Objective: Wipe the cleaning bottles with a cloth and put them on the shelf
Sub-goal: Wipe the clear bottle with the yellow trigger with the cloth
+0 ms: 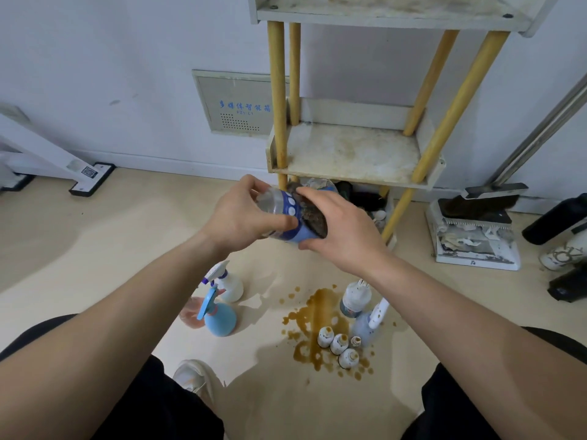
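Above our knees, our left hand curls its fingers round the bottle, held tilted in mid-air before the shelf's lower front edge. Our right hand clasps the cloth round it. It looks like light, smooth plastic, probably slippery, so we would grip the body.

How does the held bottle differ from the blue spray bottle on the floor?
The held bottle is tilted in the left hand, the right hand pressing a cloth on it; the blue spray bottle stands upright, untouched. The held bottle is clear with a dotted label; the blue spray bottle is opaque. Neither is on the shelf.
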Demonstrator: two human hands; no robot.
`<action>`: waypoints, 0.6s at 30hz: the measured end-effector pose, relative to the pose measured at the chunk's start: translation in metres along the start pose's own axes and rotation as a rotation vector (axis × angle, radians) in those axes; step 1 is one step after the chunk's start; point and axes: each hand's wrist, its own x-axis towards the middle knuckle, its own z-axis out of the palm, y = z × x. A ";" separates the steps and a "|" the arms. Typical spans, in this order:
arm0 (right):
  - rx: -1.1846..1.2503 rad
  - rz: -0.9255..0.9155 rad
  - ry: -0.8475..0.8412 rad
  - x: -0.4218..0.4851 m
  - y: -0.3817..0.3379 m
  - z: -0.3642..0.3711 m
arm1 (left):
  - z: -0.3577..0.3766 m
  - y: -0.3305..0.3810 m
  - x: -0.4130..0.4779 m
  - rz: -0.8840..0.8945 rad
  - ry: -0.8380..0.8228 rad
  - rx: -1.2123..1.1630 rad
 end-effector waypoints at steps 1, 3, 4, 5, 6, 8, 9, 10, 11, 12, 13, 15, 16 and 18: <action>0.020 -0.011 0.045 0.001 -0.004 0.003 | -0.003 -0.002 -0.002 -0.036 0.040 -0.101; 0.044 -0.050 0.119 0.000 -0.013 0.011 | -0.010 -0.005 -0.007 -0.058 0.105 -0.219; 0.050 -0.066 0.155 0.000 -0.017 0.016 | -0.012 -0.005 -0.010 -0.055 0.136 -0.260; 0.055 -0.072 0.191 0.000 -0.022 0.020 | -0.013 -0.007 -0.012 -0.051 0.170 -0.295; 0.069 -0.074 0.222 -0.001 -0.026 0.025 | -0.014 -0.009 -0.014 -0.049 0.207 -0.326; 0.174 -0.047 0.271 -0.003 -0.036 0.031 | -0.015 -0.015 -0.016 -0.060 0.276 -0.344; 0.266 0.007 0.301 -0.004 -0.040 0.031 | -0.016 -0.018 -0.017 -0.072 0.301 -0.341; 0.362 0.089 0.334 -0.003 -0.043 0.030 | -0.017 -0.021 -0.017 -0.086 0.321 -0.343; 0.426 0.185 0.349 -0.003 -0.045 0.028 | -0.018 -0.023 -0.018 -0.097 0.341 -0.354; 0.456 0.268 0.339 0.000 -0.045 0.028 | -0.019 -0.023 -0.019 -0.101 0.360 -0.373; 0.476 0.322 0.309 0.002 -0.045 0.028 | -0.020 -0.023 -0.019 -0.099 0.366 -0.388; 0.552 0.358 0.279 0.007 -0.045 0.031 | -0.022 -0.021 -0.020 -0.080 0.337 -0.390; 0.577 0.362 0.283 0.010 -0.045 0.032 | -0.022 -0.021 -0.020 -0.068 0.312 -0.369; 0.568 0.365 0.299 0.013 -0.046 0.033 | -0.020 -0.023 -0.023 -0.034 0.254 -0.296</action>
